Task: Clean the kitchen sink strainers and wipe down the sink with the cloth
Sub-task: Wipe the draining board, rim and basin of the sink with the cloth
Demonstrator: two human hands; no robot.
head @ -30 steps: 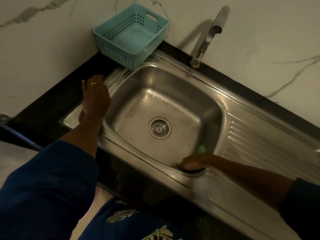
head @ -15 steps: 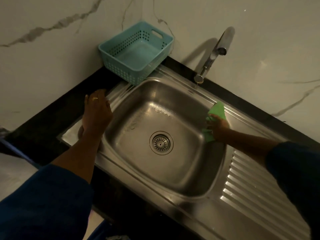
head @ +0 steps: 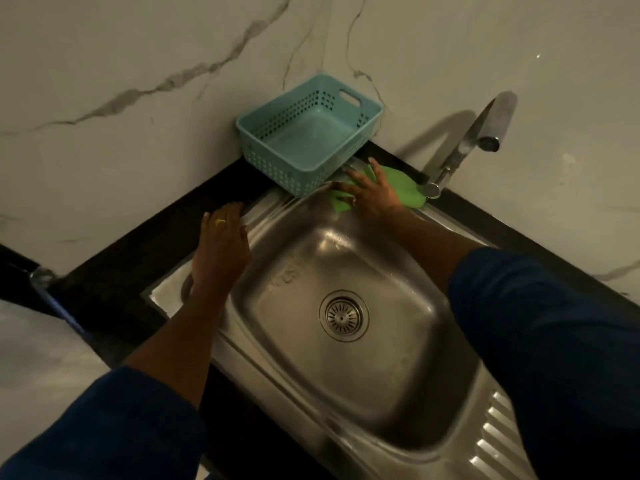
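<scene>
Count: 1 steel sink (head: 391, 344), 1 strainer (head: 344, 316), 1 cloth (head: 403, 188), 1 basket (head: 277, 164), 1 tap (head: 474, 140), 2 hands.

The cloth was bright green, crumpled and partly folded. It lay on the back rim of the sink, between the basket and the foot of the tap. The right hand (head: 372, 195) covered its middle, so green showed on both sides of the hand. The right fingers (head: 353, 174) were spread and straight, pressing flat on the cloth, not curled round it. Their tips reached close to the basket's near corner.

The strainer was round and metal, with slots fanning out from its middle. It sat in the drain at the bottom of the basin, well apart from both hands.

The left hand (head: 225, 244) lay palm down on the left rim of the sink, fingers extended and holding nothing. It wore 1 yellow ring (head: 220, 222).

The basin looked dull, with faint streaks on its back wall. A ridged draining board (head: 498, 431) ran off to the right.

The basket was pale blue, perforated, with nothing visible inside. It stood in the corner on the black worktop (head: 138, 258), overlapping the sink's rim. Both sleeves were dark blue.
</scene>
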